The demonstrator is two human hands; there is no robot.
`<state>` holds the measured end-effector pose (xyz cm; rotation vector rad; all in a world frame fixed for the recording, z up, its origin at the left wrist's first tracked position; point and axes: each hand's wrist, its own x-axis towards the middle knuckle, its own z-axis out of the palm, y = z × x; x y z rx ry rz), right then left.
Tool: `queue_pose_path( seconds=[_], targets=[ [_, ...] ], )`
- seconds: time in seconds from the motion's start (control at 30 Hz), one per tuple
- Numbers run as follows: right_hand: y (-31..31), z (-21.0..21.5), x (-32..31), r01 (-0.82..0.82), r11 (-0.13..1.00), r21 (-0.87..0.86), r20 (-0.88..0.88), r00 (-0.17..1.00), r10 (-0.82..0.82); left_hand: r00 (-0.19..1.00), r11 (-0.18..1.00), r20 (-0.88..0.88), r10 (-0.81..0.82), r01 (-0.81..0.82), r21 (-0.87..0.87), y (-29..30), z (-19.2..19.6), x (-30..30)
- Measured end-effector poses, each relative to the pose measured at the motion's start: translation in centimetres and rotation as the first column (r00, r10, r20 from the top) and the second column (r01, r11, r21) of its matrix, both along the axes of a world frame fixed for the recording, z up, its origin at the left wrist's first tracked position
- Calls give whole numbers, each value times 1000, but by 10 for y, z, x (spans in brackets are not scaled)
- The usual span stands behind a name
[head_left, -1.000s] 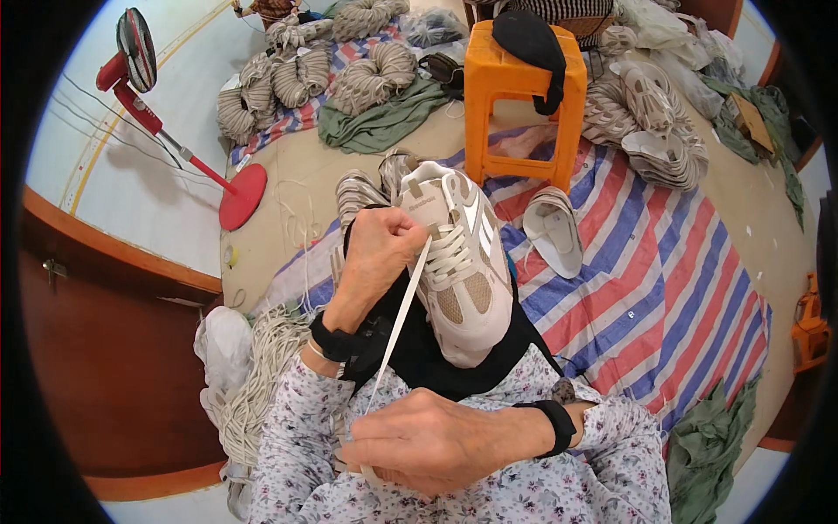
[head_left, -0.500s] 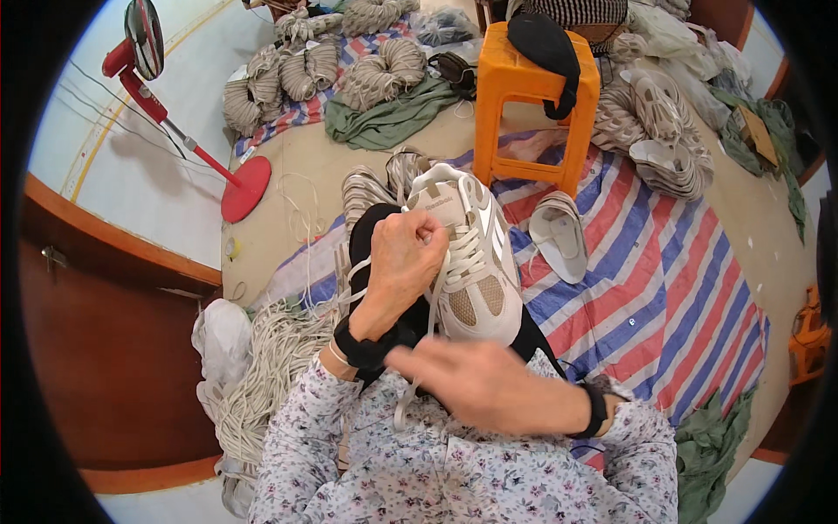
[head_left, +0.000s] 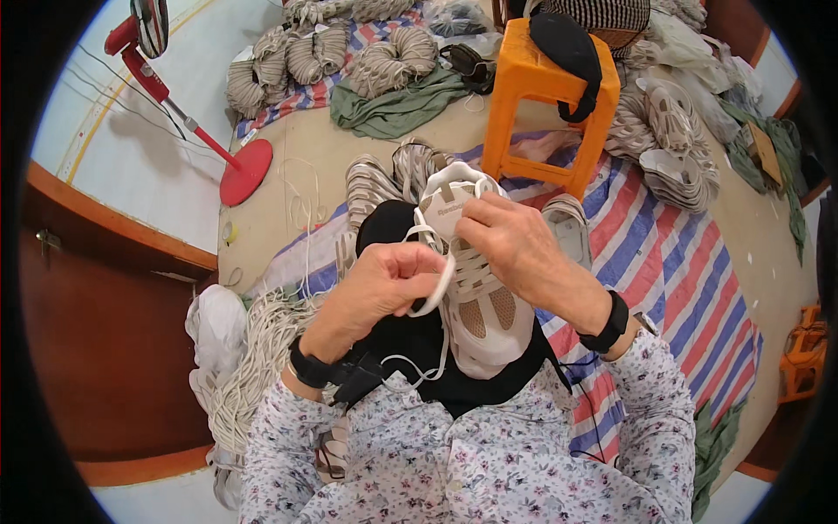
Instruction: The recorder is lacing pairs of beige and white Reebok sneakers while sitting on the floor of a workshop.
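Pinching a white lace (head_left: 444, 284), left hand (head_left: 388, 279) has thumb and fingers together, lace looping out beside the shoe. Right hand (head_left: 528, 253) bent over the shoe's top eyelets, fingertips by the tongue; can't tell if they grip lace. Beige-white shoe (head_left: 497, 336) on the person's lap, on black cloth (head_left: 461, 397), toe toward the body. Loose lace end hangs below left hand. Pile of laces (head_left: 262, 375) at left. Beyond: orange stool (head_left: 515, 65), striped sheet (head_left: 650, 253) on floor, red fan (head_left: 246, 172).
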<state>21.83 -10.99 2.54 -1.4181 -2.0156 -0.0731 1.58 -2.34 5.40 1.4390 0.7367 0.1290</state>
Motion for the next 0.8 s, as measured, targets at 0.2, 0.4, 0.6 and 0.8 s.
queue_pose_path(
  seconds=[0.2,0.4,0.6,0.8],
  targets=[
    [3,3,7,-60,998,-7,129,990,60,980,709,99,171,-192,678,-20,-33,15],
    [-18,1,40,123,992,3,-58,991,-122,956,655,238,171,-291,697,-20,-39,18],
    [-25,-7,29,51,974,-222,-389,911,-136,951,486,201,235,-294,823,-10,-35,8],
    [-39,-24,67,-460,841,-284,-946,-10,-325,911,173,194,363,-271,947,52,-14,-44]
  ],
)
